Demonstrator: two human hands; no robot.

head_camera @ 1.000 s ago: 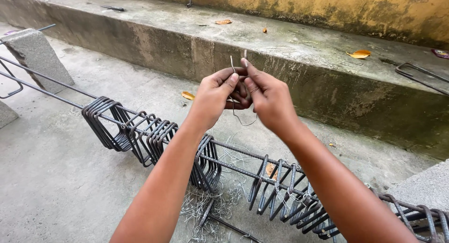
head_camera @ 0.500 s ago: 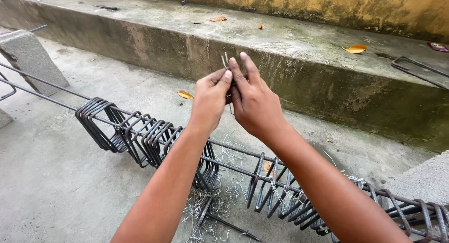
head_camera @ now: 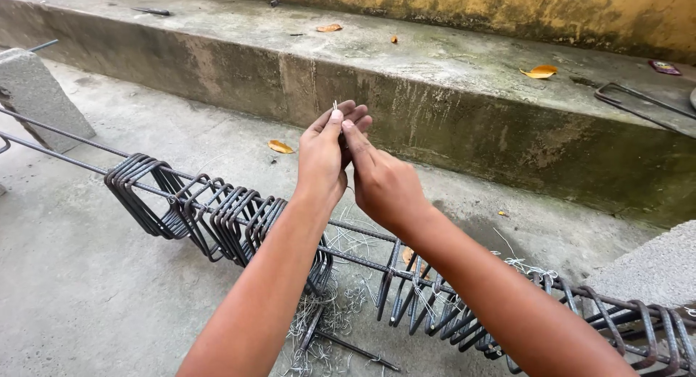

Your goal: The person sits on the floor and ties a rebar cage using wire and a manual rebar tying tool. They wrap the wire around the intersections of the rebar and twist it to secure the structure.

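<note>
Left hand (head_camera: 322, 156) and right hand (head_camera: 380, 181) pinch a thin wire (head_camera: 335, 106) together, fingertips touching, above the rebar stirrups (head_camera: 217, 214)

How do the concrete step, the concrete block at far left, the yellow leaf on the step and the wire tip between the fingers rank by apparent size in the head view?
1. Concrete step
2. Concrete block
3. Yellow leaf
4. Wire tip, pinched by the left hand, nearer the camera yet smallest.

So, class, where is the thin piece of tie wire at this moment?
In the head view the thin tie wire sits centre frame, pinched between the left hand and right hand, raised above the rebar cage and before the concrete step.
</note>
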